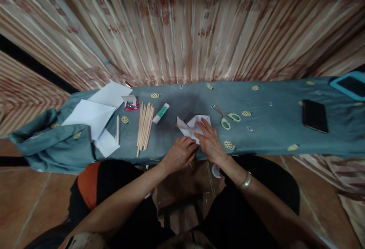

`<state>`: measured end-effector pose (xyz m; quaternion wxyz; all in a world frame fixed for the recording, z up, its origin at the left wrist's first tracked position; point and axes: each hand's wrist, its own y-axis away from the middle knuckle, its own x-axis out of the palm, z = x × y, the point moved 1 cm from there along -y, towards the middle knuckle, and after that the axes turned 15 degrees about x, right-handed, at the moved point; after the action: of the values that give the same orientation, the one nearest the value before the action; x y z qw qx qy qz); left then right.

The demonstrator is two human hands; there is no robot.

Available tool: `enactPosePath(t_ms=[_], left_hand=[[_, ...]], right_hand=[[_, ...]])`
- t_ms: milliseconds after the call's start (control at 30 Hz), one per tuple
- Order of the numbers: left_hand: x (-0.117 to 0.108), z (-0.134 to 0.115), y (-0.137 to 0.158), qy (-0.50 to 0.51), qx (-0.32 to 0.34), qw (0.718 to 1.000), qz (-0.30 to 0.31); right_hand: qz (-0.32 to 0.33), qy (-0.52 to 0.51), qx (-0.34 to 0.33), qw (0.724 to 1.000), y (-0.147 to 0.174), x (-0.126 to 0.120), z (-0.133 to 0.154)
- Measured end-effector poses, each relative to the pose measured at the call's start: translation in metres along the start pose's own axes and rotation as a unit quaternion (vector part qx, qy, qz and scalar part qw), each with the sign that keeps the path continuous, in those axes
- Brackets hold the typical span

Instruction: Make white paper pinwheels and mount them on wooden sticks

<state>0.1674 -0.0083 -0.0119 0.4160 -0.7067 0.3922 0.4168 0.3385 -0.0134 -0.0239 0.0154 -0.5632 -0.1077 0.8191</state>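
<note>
A folded white paper (186, 128) with raised, pointed flaps lies near the front edge of the cloth-covered table. My left hand (180, 153) is closed at its lower left corner, fingers curled and pinching the edge. From the right, my right hand (210, 140) lies over the paper with its fingers stretched out and pressing on it. Part of the paper is hidden beneath both hands. Beside the paper on the right rest scissors (226, 118) with light green handles. To its left are a glue stick (161, 113) and a bundle of thin wooden sticks (145, 127).
White paper sheets (91, 116) overlap at the left, with a white pen-like stick (118, 129) beside them. A small red-and-white box (130, 103) stands behind the sticks. Rightward lie a dark phone (315, 116) and a blue-framed device (350, 85). A curtain (182, 32) hangs behind the table.
</note>
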Motion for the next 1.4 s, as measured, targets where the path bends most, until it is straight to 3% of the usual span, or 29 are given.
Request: enactPosePath(t_ms=[267,500,733,933,1100,1400], left_hand=[[0.020,-0.011,0.002,0.016,-0.089,0.991,-0.101],[0.028,-0.014,0.001,0.011,-0.109,0.981,-0.159],[0.026,-0.019,0.000,-0.001,-0.119,0.982,-0.147],[0.023,-0.024,-0.001,-0.016,-0.138,0.981,-0.136],[0.024,-0.022,-0.001,-0.008,-0.155,0.976,-0.151],[0.020,-0.011,-0.005,0.028,-0.176,0.973,-0.148]], right_hand=[[-0.020,0.026,0.018,0.999,0.007,0.001,0.002],[-0.008,0.054,0.019,0.998,0.006,0.000,0.012],[0.020,0.032,0.053,0.998,0.004,-0.001,0.017],[-0.005,-0.011,0.061,0.998,0.007,0.001,0.013],[-0.038,-0.041,0.138,0.989,-0.018,0.001,-0.007],[-0.004,-0.041,0.154,0.987,-0.051,-0.012,-0.018]])
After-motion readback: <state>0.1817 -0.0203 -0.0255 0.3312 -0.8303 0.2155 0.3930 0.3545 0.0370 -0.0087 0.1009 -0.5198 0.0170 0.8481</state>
